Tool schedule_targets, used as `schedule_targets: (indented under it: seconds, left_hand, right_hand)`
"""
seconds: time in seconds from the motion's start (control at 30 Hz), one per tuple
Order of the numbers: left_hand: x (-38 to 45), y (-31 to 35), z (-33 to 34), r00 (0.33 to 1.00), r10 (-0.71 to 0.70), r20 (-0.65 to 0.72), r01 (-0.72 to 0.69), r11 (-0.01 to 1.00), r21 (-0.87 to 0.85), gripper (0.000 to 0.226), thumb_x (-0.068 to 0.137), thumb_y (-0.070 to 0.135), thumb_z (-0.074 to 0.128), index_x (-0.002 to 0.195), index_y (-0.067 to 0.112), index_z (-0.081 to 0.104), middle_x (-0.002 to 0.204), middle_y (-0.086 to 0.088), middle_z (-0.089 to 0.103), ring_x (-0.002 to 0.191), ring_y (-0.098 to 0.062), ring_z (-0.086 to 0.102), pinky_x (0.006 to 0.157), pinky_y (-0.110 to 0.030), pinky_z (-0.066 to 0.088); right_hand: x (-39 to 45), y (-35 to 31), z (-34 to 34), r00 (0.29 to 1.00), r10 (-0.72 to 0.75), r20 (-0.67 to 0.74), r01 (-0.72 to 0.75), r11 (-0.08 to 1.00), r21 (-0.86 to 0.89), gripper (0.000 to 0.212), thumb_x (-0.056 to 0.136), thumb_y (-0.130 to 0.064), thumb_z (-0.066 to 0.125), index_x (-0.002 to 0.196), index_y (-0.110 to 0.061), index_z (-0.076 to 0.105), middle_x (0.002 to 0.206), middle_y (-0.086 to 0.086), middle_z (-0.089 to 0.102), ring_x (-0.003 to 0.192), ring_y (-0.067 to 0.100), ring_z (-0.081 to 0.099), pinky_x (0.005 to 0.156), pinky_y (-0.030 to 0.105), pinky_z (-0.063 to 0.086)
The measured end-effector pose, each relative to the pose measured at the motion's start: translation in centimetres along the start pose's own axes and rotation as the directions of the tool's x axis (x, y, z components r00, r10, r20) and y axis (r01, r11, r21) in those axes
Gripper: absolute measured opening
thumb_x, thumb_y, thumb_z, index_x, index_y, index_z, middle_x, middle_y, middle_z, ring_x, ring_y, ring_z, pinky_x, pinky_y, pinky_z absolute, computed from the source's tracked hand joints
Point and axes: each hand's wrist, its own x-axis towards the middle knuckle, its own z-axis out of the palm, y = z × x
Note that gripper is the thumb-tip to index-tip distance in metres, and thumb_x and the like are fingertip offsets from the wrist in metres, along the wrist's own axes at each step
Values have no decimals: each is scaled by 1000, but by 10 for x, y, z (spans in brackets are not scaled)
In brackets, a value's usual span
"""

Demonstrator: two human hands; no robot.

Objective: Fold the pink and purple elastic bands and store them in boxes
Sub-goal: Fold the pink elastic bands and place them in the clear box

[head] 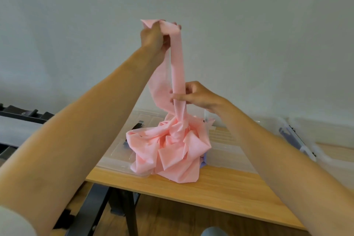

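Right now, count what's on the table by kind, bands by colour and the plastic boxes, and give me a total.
Pink elastic band: 1, its end gripped up high by the left hand, its strip pinched lower by the right hand
Purple elastic band: 1, only a sliver showing under the pink heap
Clear plastic boxes: 2, one at left, one at right
Total: 4

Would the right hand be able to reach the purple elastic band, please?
Probably not directly: the right hand is pinching the pink elastic band, whose crumpled heap covers all but a sliver of the purple elastic band.
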Motion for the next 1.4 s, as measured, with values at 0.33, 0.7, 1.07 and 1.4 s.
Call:
schedule_targets:
  seconds: [0.33,0.7,1.07,1.4]
  left_hand:
    - [-30,-46,-62,810,-475,343,250,810,531,66,94,70,48,115,10,64,90,-4,72,80,-19,70,81,-32,52]
    - [-95,-87,-95,904,-314,289,43,740,671,32,104,26,60,109,-5,68,102,-16,71,86,-23,75,69,-32,63]
    - [-152,-97,-114,995,-40,93,-23,808,588,32,86,11,83,93,13,52,86,-14,74,78,-28,76,66,-40,64]
    - [-210,-93,-153,936,-291,197,241,940,243,54,88,-20,58,129,15,64,101,-10,76,93,-23,74,87,-31,59]
  right_hand:
    - [15,-24,-12,972,29,-232,97,853,513,21,102,-13,53,108,-5,72,101,14,77,88,28,75,80,44,60]
    - [-5,-3,-7,904,307,-299,-90,819,567,28,102,-17,52,113,-2,72,111,21,74,88,26,69,76,32,58]
    - [-89,15,45,908,199,-370,-37,915,401,54,91,-9,79,139,-17,56,98,15,75,78,23,79,67,34,64]
    - [-141,38,80,840,179,-512,109,869,483,13,97,-11,71,109,-16,76,86,0,79,79,24,78,61,30,63]
